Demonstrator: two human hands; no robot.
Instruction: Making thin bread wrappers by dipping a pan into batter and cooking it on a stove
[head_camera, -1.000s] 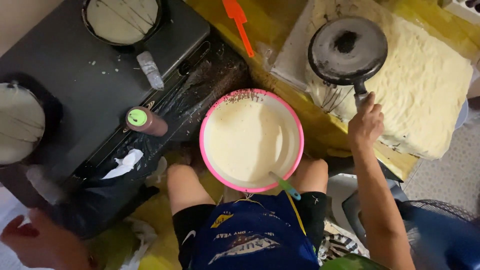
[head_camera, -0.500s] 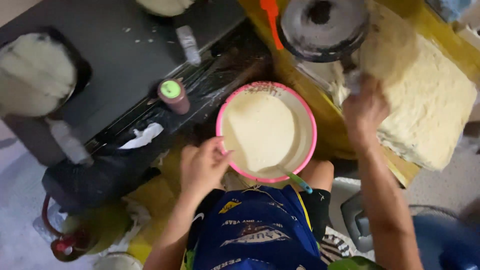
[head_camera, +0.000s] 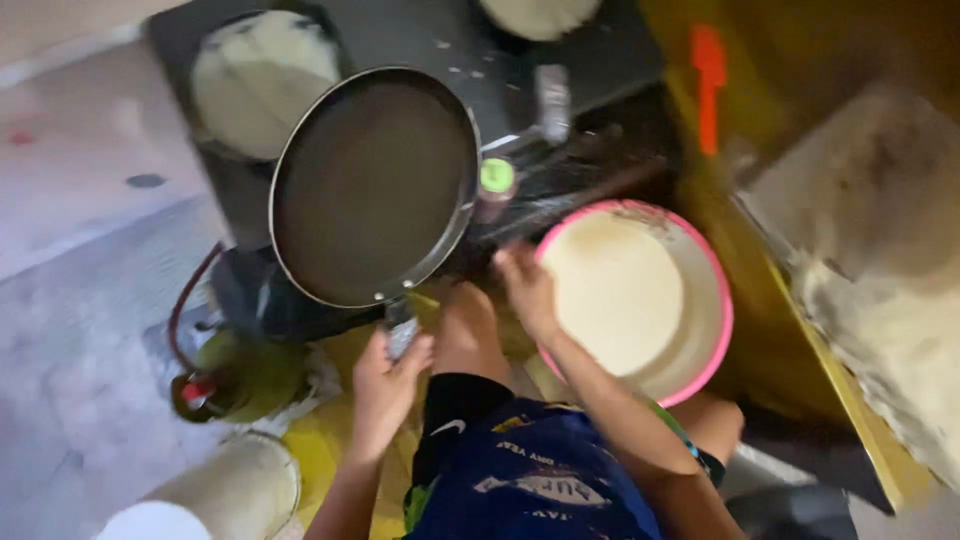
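Pan, dark, round and bare inside, held up over the black stove by its handle. Left hand closed around that handle at the pan's near edge, grip firm. Right hand at the near-left rim of the pink bowl, fingers blurred, so cannot tell whether clasped on the rim or only touching it. Pale batter filling the bowl, which sits just above the blue shorts. Green-capped bottle upright between pan and bowl. Pale flat round in another pan on the stove, partly hidden behind the raised one. Orange spatula lying further right, well apart from both hands. Green gas cylinder on the floor, left of the handle.
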